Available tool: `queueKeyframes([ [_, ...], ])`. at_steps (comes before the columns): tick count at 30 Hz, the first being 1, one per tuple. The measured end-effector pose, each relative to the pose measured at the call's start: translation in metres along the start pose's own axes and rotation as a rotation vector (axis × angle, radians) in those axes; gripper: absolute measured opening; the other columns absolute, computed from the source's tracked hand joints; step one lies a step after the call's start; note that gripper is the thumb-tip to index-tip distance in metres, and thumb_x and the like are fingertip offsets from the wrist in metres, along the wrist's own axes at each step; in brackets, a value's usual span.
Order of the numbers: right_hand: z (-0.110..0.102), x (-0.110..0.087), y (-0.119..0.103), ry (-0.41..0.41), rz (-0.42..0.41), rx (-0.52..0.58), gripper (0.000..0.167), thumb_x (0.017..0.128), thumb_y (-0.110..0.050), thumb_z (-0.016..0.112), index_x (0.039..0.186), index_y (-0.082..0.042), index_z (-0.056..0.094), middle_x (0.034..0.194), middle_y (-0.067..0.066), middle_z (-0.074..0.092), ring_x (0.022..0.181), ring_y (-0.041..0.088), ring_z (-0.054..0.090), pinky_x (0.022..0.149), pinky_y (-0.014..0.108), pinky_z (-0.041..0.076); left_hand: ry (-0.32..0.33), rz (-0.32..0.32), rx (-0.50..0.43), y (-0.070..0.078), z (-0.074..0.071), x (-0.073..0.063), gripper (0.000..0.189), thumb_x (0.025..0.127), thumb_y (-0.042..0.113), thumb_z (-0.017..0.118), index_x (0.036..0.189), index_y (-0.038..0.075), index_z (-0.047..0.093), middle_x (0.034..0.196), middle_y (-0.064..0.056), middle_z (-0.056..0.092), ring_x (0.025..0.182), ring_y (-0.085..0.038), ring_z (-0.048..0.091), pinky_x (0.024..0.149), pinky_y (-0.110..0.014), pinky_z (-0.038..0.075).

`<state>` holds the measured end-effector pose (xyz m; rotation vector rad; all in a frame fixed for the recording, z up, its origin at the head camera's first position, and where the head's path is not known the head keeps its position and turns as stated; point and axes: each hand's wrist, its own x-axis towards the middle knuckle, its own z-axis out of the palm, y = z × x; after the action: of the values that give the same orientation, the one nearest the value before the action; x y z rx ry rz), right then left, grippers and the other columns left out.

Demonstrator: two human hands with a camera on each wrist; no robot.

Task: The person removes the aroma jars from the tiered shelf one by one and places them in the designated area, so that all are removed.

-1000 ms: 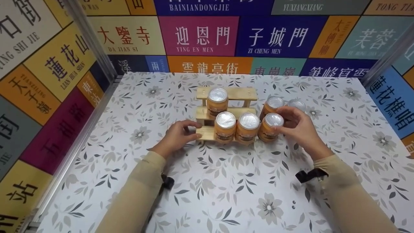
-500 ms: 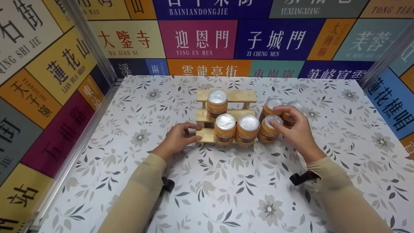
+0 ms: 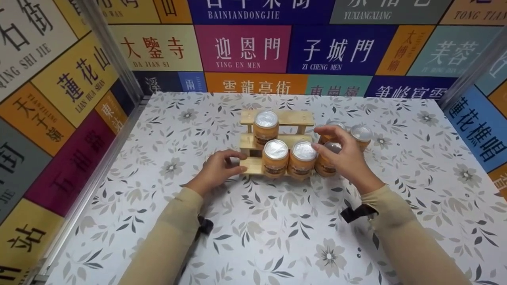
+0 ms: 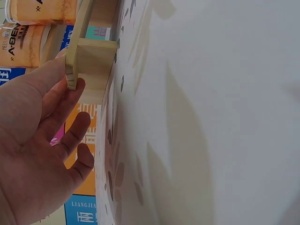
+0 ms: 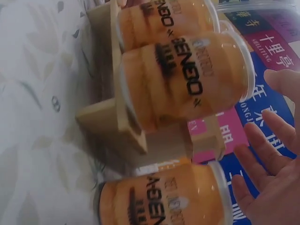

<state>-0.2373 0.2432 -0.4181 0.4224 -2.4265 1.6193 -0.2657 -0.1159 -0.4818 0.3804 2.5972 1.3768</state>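
Observation:
A small three-tier wooden rack (image 3: 295, 116) stands in the head view. My left hand (image 3: 218, 168) pinches the left end of its lowest step (image 4: 72, 56) between thumb and fingers. Two orange cans with silver tops, a left can (image 3: 275, 158) and a right can (image 3: 303, 160), stand upright on that step; another can (image 3: 265, 126) is on the tier behind. My right hand (image 3: 346, 152) hovers with spread fingers, its thumb tip by the right can's top. Beneath it a can (image 3: 325, 165) on the table is partly covered. The right wrist view shows the hand apart from the cans (image 5: 187, 79).
Two more cans stand on the table behind my right hand: one mostly hidden, the other, a far-right can (image 3: 361, 136), clearly visible. A flower-patterned cover (image 3: 277, 229) lies over the table. Colourful sign panels (image 3: 245, 47) rise at the back and sides.
My right hand has released the nearest table can beside the rack and moved left over it toward the can on the step. My left hand stays at the rack's end.

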Motion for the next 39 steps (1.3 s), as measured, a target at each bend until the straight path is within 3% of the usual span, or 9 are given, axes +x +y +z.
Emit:
queueKeyframes([
  [4,0.009,0.007,-0.007,-0.035,-0.018,0.014,0.039,0.096,-0.019,0.074,0.132,-0.010,0.064,0.133,0.008,0.064,0.114,0.028,0.058,0.091,0.028,0.046,0.000,0.012,-0.008,-0.001,0.001,0.000,0.031,0.090,0.024,0.082,0.120,0.023,0.075,0.124,0.004,0.071,0.103,-0.023,0.060,0.085,-0.034,0.047],
  [7,0.014,0.011,-0.011,-0.062,-0.006,0.008,0.040,0.097,-0.024,0.075,0.134,-0.012,0.063,0.135,0.007,0.064,0.123,0.032,0.055,0.088,0.030,0.044,-0.002,0.011,-0.007,-0.001,0.000,0.000,0.031,0.090,0.024,0.082,0.120,0.022,0.075,0.124,0.003,0.071,0.104,-0.023,0.060,0.086,-0.034,0.047],
  [10,0.019,0.015,-0.016,-0.078,0.020,-0.014,0.044,0.097,-0.031,0.074,0.135,-0.014,0.062,0.137,0.007,0.063,0.128,0.029,0.054,0.091,0.035,0.043,-0.005,0.004,0.000,0.000,-0.001,0.000,0.032,0.090,0.024,0.082,0.120,0.023,0.074,0.123,0.003,0.071,0.104,-0.023,0.060,0.088,-0.035,0.048],
  [16,0.027,0.024,-0.028,-0.085,0.062,-0.003,0.049,0.095,-0.036,0.076,0.136,-0.013,0.061,0.137,0.003,0.062,0.130,0.020,0.053,0.109,0.047,0.038,-0.006,-0.003,0.007,0.000,-0.002,0.000,0.033,0.088,0.025,0.083,0.120,0.024,0.074,0.120,0.003,0.071,0.103,-0.022,0.060,0.087,-0.036,0.049],
  [26,0.045,0.038,-0.046,-0.115,0.106,0.020,0.054,0.091,-0.032,0.080,0.137,-0.012,0.060,0.138,0.006,0.062,0.128,0.024,0.055,0.109,0.046,0.042,-0.004,-0.024,0.006,0.001,-0.002,0.000,0.033,0.088,0.025,0.083,0.120,0.024,0.074,0.120,0.004,0.070,0.102,-0.021,0.060,0.086,-0.035,0.049],
  [33,0.054,0.048,-0.052,-0.117,0.126,-0.098,0.059,0.088,-0.036,0.083,0.139,-0.018,0.059,0.140,0.005,0.059,0.125,0.023,0.056,0.102,0.041,0.048,0.005,0.008,0.023,0.000,-0.001,0.000,0.032,0.089,0.025,0.083,0.120,0.022,0.074,0.119,0.003,0.071,0.101,-0.021,0.059,0.085,-0.035,0.047],
  [39,0.063,0.058,-0.055,-0.154,0.117,-0.151,0.061,0.088,-0.039,0.082,0.140,-0.018,0.058,0.139,0.003,0.060,0.131,0.024,0.055,0.109,0.042,0.045,0.002,-0.003,0.026,0.000,-0.001,0.000,0.032,0.089,0.026,0.083,0.119,0.023,0.074,0.118,0.003,0.071,0.101,-0.021,0.060,0.085,-0.035,0.048],
])
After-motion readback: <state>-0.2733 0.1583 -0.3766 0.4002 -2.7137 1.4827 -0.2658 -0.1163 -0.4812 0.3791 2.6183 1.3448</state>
